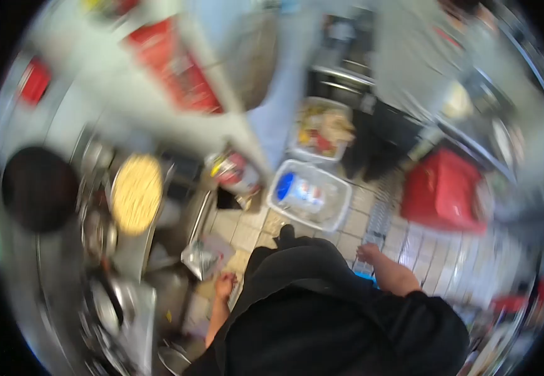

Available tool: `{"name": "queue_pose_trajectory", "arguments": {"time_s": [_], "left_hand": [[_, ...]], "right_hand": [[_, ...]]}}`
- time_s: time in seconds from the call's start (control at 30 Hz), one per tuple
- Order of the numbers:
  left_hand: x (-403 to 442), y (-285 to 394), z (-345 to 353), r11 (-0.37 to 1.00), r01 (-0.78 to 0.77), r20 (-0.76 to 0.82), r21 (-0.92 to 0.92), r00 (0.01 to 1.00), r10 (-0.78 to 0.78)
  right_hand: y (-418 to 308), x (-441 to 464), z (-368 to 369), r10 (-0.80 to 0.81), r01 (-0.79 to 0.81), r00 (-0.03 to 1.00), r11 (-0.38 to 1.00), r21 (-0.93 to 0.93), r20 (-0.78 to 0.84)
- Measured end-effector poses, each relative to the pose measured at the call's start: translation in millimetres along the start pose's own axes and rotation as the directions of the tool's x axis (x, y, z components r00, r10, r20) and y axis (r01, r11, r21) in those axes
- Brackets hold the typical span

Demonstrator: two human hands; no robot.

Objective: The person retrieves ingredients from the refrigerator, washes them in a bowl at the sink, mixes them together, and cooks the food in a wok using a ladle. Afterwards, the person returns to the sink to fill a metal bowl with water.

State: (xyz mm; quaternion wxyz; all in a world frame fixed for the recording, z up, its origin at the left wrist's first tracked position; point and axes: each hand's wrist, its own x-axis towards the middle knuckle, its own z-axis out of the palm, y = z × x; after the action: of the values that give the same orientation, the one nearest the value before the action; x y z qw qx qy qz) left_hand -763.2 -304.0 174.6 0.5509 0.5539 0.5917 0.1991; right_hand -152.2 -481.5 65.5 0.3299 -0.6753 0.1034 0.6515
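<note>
My left hand point(225, 286) hangs low at my side, near a shiny silver packet point(200, 259) beside the steel counter. Whether it touches the packet I cannot tell, and its fingers are smeared. On the other side, my right hand point(368, 253) is held out above the tiled floor point(361, 219), with no object showing in it. Its fingers look partly curled but blurred. In front of my feet a clear plastic tub point(342, 216) holds a white container with a blue lid point(300, 192).
Behind that tub is another tub point(301, 150) of mixed food scraps. A red bin point(442, 191) stands at right, near a person in a grey shirt point(410, 56). To the left are a tray of yellow food point(137, 194), a dark round pan point(40, 189) and red packaging point(174, 66).
</note>
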Motion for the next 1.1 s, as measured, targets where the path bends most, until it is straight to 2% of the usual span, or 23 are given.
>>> {"name": "queue_pose_trajectory", "arguments": {"time_s": [0.03, 0.07, 0.1, 0.17, 0.2, 0.27, 0.3, 0.33, 0.37, 0.4, 0.53, 0.6, 0.63, 0.67, 0.73, 0.77, 0.8, 0.83, 0.93, 0.97, 1.0, 1.07, 1.1], "left_hand": [[-8, -18, 1, 0.975, 0.222, -0.014, -0.03, 0.975, -0.223], [-17, -33, 3, 0.916, 0.351, -0.091, -0.192, 0.923, -0.373], [-32, -44, 5, 0.821, 0.437, -0.134, -0.367, 0.849, -0.511], [-73, -38, 6, 0.742, 0.472, -0.261, -0.476, 0.729, -0.632], [-90, -12, 11, 0.654, 0.475, -0.335, -0.59, 0.593, -0.732], [-130, -57, 18, 0.503, 0.439, -0.255, -0.744, 0.51, -0.822], [-145, -56, 24, 0.421, 0.437, -0.232, -0.795, 0.423, -0.876], [-159, -48, 31, 0.338, 0.425, -0.198, -0.84, 0.339, -0.92], [-172, -55, 39, 0.276, 0.379, -0.168, -0.883, 0.293, -0.941], [-182, -62, 48, 0.251, 0.342, -0.158, -0.906, 0.278, -0.948], [-211, -87, 76, 0.171, 0.3, -0.098, -0.939, 0.244, -0.965], [-222, -99, 83, 0.213, 0.379, -0.098, -0.9, 0.301, -0.949], [-233, -125, 89, 0.302, 0.435, -0.116, -0.848, 0.404, -0.907], [-240, -149, 91, 0.277, 0.41, -0.063, -0.869, 0.464, -0.884], [-246, -140, 80, 0.214, 0.408, -0.074, -0.887, 0.334, -0.94], [-255, -143, 70, 0.209, 0.397, -0.073, -0.894, 0.331, -0.941], [-265, -149, 63, 0.223, 0.341, -0.102, -0.913, 0.338, -0.935], [-275, -156, 55, 0.234, 0.282, -0.13, -0.93, 0.343, -0.93], [-304, -189, 29, 0.26, 0.134, -0.217, -0.956, 0.271, -0.938], [-321, -229, 25, 0.186, -0.103, -0.212, -0.977, 0.391, -0.895], [-332, -261, 17, 0.102, -0.33, -0.24, -0.939, 0.41, -0.88], [-352, -216, -27, 0.357, -0.237, -0.405, -0.903, 0.196, -0.893], [-362, -224, -39, 0.416, -0.231, -0.453, -0.88, 0.141, -0.88]], "right_hand": [[-15, -16, 19, -0.021, 0.017, 0.997, 0.998, -0.056, -0.076], [-20, -4, 22, -0.02, 0.02, 1.0, 0.998, -0.056, -0.013], [-37, -20, 41, -0.03, 0.027, 0.999, 0.995, -0.098, -0.035], [-48, 2, 49, -0.094, 0.127, 0.988, 0.947, -0.294, 0.125], [-36, 69, 23, 0.034, 0.034, 0.951, 0.976, -0.215, 0.306], [-14, 190, -23, 0.286, -0.218, 0.73, 0.958, -0.185, 0.62], [-30, 154, -1, 0.136, 0.227, 0.727, 0.877, -0.423, 0.673], [-49, 115, 22, -0.021, 0.7, 0.704, 0.19, -0.688, 0.71], [-68, 86, 38, -0.173, 0.661, 0.663, -0.319, -0.679, 0.728], [-74, 70, 54, -0.193, 0.618, 0.656, -0.418, -0.666, 0.729], [-109, 94, 53, -0.117, 0.604, 0.683, -0.466, -0.647, 0.721], [-120, 107, 59, -0.103, 0.588, 0.685, -0.507, -0.63, 0.722], [-122, 113, 67, -0.082, 0.588, 0.666, -0.553, -0.59, 0.741], [-121, 119, 77, -0.06, 0.589, 0.644, -0.597, -0.545, 0.763], [-110, 133, 105, -0.03, 0.598, 0.624, -0.625, -0.502, 0.781], [-101, 139, 126, -0.198, 0.507, 0.852, 0.071, -0.859, 0.486], [-94, 141, 147, -0.06, 0.126, 0.991, 0.733, -0.669, 0.122], [-88, 142, 169, -0.1, 0.3, 0.952, 0.488, -0.82, 0.288], [-54, 77, 287, -0.228, 0.46, 0.887, 0.37, -0.807, 0.401], [-39, 43, 331, -0.276, 0.523, 0.849, 0.32, -0.79, 0.45], [-21, 7, 375, -0.315, 0.583, 0.806, 0.281, -0.762, 0.501], [10, -49, 462, -0.354, 0.681, 0.724, 0.227, -0.696, 0.592], [15, -26, 492, -0.311, 0.712, 0.7, 0.237, -0.66, 0.643]]}}
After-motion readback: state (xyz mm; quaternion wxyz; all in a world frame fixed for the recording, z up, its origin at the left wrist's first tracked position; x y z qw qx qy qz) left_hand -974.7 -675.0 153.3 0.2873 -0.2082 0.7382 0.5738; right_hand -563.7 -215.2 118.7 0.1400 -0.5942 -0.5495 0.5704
